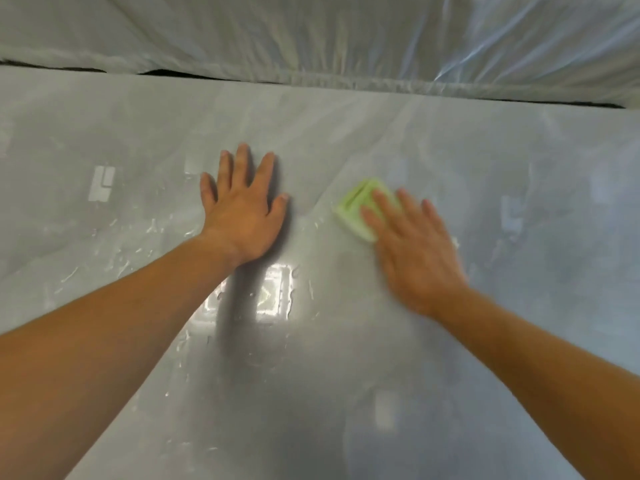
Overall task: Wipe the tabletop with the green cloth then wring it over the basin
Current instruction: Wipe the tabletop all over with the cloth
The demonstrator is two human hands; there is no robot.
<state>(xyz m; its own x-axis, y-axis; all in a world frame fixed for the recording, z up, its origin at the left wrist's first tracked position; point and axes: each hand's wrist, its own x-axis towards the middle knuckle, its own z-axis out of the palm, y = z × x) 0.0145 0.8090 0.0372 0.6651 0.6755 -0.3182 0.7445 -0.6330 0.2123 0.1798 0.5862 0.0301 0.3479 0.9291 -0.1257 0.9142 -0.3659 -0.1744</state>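
The green cloth (pixel 360 211) lies folded small under the fingers (pixel 381 206) of the right hand (pixel 412 251), which are straight and a little spread, pressing it flat to the wet, glossy tabletop (pixel 329 358); its free edge pokes out just beyond and left of the fingertips. The left hand (pixel 242 213) rests flat nearby, fingers splayed, holding nothing. The cloth looks soft, light and likely sodden, so it should slide easily. For wringing I'd bunch it and grip both ends. No basin is in view.
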